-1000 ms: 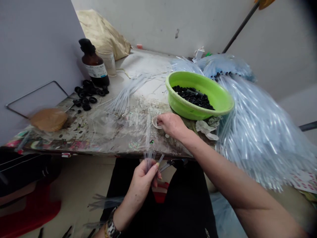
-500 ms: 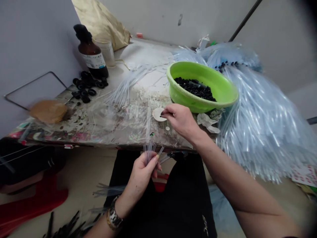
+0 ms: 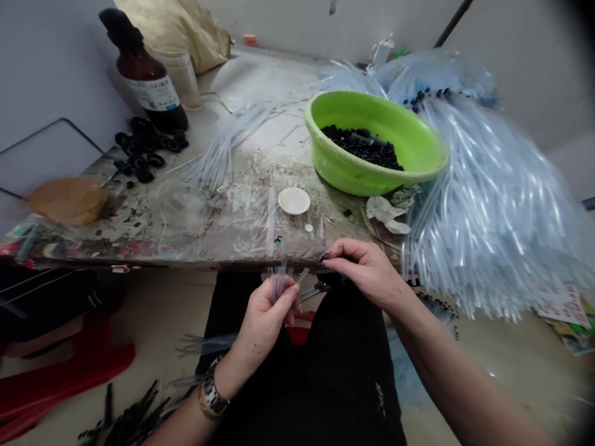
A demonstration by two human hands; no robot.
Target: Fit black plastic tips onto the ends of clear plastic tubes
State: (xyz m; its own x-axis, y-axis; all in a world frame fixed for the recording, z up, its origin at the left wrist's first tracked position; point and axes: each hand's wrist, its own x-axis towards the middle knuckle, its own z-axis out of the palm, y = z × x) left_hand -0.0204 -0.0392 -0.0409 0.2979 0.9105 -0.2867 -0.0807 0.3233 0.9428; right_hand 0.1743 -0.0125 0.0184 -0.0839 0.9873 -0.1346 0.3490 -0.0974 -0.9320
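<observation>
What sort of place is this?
Probably a small workshop for handwork: there's a worn, stained table, a green basin of small black parts, and a big heap of clear tubes to the basin's right.

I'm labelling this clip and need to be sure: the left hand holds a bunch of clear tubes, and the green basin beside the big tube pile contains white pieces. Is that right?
Not quite: the pieces in the green basin are black, not white, as the head view shows. The left hand does hold a bunch of clear tubes, and the basin is beside the big tube pile.
</observation>
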